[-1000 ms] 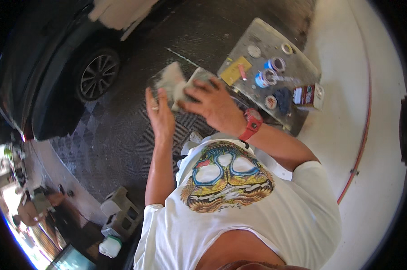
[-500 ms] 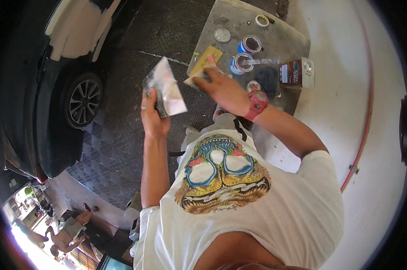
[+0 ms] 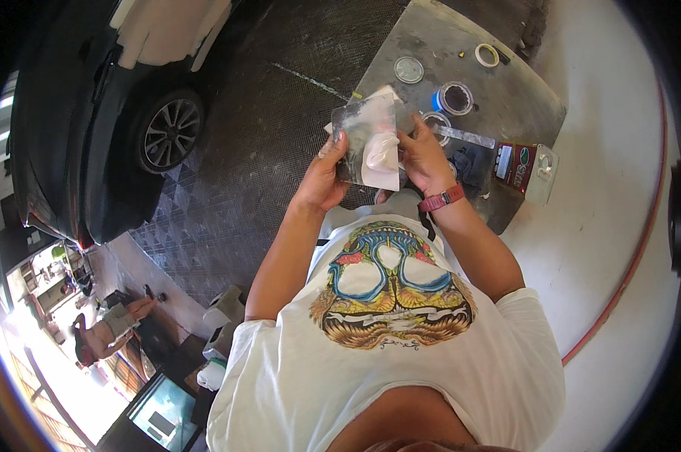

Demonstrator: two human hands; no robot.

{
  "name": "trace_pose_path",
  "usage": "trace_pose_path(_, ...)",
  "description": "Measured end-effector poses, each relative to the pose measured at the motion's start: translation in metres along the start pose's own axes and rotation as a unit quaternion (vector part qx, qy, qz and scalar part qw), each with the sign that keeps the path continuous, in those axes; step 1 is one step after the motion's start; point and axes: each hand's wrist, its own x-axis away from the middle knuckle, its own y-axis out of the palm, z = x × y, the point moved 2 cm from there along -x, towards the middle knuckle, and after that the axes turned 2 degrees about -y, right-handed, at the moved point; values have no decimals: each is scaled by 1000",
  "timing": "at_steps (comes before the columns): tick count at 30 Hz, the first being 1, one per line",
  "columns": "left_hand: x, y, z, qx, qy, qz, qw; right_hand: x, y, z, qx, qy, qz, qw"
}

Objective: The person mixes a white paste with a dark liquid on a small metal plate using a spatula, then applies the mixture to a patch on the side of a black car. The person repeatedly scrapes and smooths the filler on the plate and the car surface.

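My left hand grips a flat grey mixing plate by its left side, with the thumb on top. A thick smear of whitish paste lies on the plate's right half. My right hand is at the plate's right edge, its fingers bent and partly hidden; I cannot make out what they hold. Just beyond it, on the table, an opened can with a blue side stands beside a second can, partly covered by my hand. A flat strip, perhaps a stirring stick, lies across the second can.
On the table are a round lid, a tape roll, a dark cloth and a brown-red rectangular tin. A dark car with a pale patch stands left. A white wall rises right. Another person is far lower left.
My left hand and the plate have moved right, nearer the table. My right hand has come back from beyond the plate to its right edge. The view has shifted too.
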Motion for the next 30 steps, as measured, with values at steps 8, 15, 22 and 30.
trace_pose_path(8, 1, -47, 1, 66, 61, 110, 990, -2, -179, 55, 26, 40, 212, 976)
trace_pose_path(15, -1, -100, -11, 14, 50, 149, 987, -59, -273, 21, 53, -88, 334, 937)
trace_pose_path(22, -31, -105, -27, -2, 0, 131, 991, -44, -200, -16, 530, -243, 218, 783)
trace_pose_path(30, -68, -80, -53, -44, -15, 106, 993, -44, -213, 16, 379, -181, 238, 876)
